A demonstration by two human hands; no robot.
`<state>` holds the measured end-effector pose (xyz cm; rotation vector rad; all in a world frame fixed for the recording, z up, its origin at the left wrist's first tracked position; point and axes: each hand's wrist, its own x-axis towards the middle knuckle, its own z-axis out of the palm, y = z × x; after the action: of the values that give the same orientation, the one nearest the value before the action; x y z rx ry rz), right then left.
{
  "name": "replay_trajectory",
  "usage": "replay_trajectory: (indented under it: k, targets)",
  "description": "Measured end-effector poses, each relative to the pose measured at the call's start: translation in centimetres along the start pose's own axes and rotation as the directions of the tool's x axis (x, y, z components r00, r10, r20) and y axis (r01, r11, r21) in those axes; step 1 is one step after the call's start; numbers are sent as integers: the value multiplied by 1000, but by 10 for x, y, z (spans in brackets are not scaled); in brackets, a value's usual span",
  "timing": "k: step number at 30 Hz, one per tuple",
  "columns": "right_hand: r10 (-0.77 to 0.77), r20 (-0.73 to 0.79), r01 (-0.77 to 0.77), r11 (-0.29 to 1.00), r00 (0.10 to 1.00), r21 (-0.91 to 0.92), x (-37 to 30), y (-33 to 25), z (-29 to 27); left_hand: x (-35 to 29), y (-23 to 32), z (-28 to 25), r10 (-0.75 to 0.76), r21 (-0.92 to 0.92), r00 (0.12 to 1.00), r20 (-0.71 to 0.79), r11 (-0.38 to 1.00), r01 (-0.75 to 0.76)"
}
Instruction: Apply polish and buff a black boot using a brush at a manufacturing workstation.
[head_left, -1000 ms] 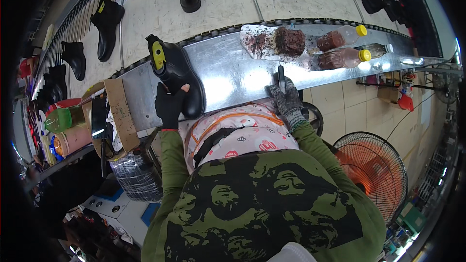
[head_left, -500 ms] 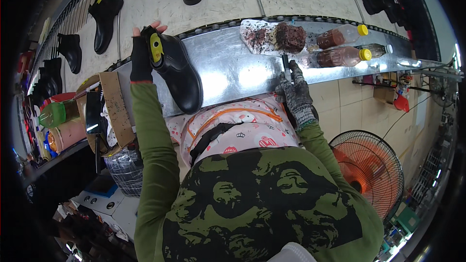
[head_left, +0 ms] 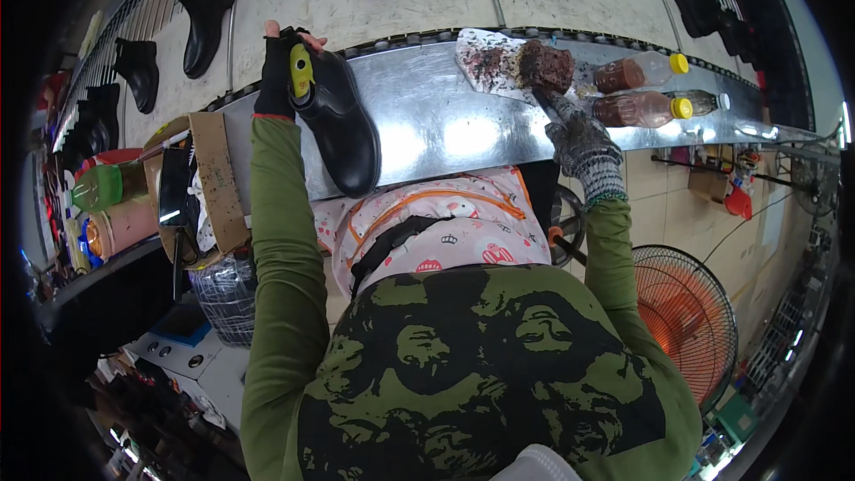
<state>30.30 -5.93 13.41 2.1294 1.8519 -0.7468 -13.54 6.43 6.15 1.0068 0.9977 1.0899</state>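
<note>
A black ankle boot [head_left: 343,120] with a yellow tab lies on its side on the shiny metal bench [head_left: 445,120]. My left hand [head_left: 278,71], in a dark fingerless glove, grips the boot's top end at the far edge of the bench. My right hand [head_left: 581,141], in a grey knit glove, holds a dark brush [head_left: 545,105] whose tip reaches a dark brown block [head_left: 545,65] on a stained white sheet [head_left: 490,62].
Two plastic bottles of brown liquid with yellow caps [head_left: 637,109] lie right of the sheet. More black boots [head_left: 207,2] stand on the conveyor beyond the bench. A cardboard box [head_left: 200,183] sits at the left, an orange floor fan [head_left: 684,316] at the lower right.
My left hand has slid up the boot to its far end and pushed it away from me. My right hand has moved right and forward, bringing the brush to the brown block.
</note>
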Motion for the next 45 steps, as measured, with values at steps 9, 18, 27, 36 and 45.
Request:
replay_trajectory:
  k: [9,18,27,36,45]
  targets:
    - [61,-11,-9,316,998,949,-21,-15,59,-39,31,28,285,-160,949,137,951,-263]
    - [119,-168,169,1,979,986,-35,-29,75,-45,50,49,673,-278,604,427,733,-620]
    - [116,-93,115,-199,989,973,-47,-20,87,-54,67,72,654,-295,516,553,733,-613]
    - [141,-20,47,-191,990,980,-57,-39,81,-54,62,80,638,-312,538,551,755,-577]
    - [-243,-96,30,-263,965,964,-64,-38,47,-58,63,85,540,-235,581,609,822,-518]
